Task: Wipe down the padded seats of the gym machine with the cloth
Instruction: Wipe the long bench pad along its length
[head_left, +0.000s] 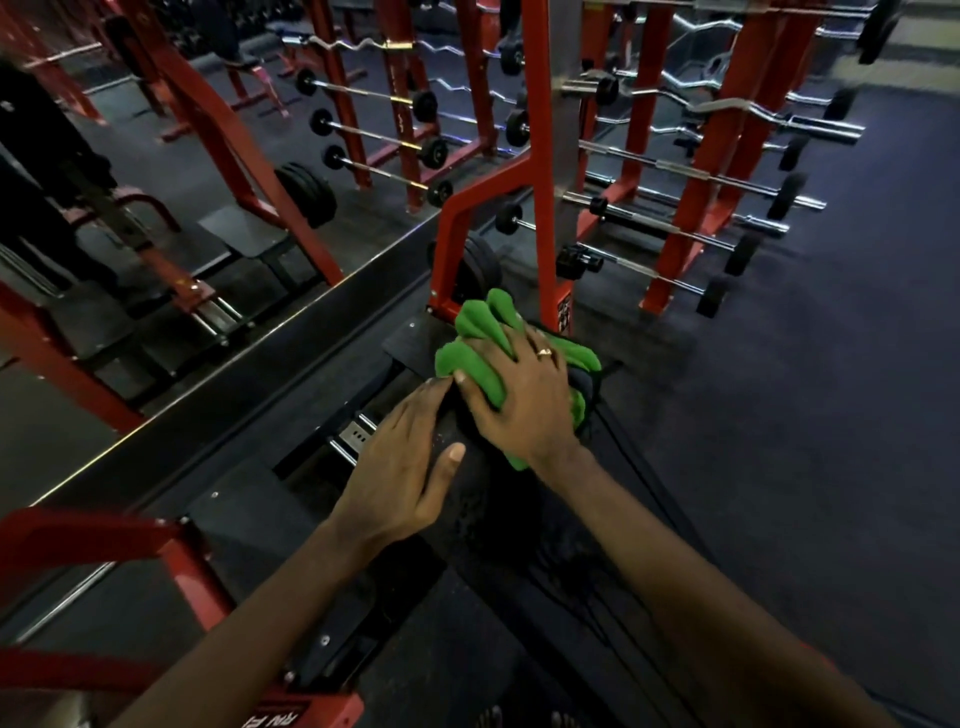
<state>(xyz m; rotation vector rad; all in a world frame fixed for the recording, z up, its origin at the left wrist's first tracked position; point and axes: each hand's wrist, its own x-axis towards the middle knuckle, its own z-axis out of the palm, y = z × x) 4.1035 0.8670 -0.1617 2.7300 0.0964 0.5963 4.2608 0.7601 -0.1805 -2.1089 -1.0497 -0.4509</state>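
Your right hand (519, 400) has its fingers (540, 345) curled round the bunched green cloth (480, 322), pushing it into the padded seat (483, 514) at its 12 o'clock end, near the red upright (535, 156). Your left hand (405, 467), at the cloth's 8 o'clock, lies flat with fingers straight, probably steadying the pad.

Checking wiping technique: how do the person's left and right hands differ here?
The left hand lies bare and flat on the black padded seat; the right hand grips the bunched green cloth. The right hand wears a ring; the left hand shows none. Both bear on the seat.
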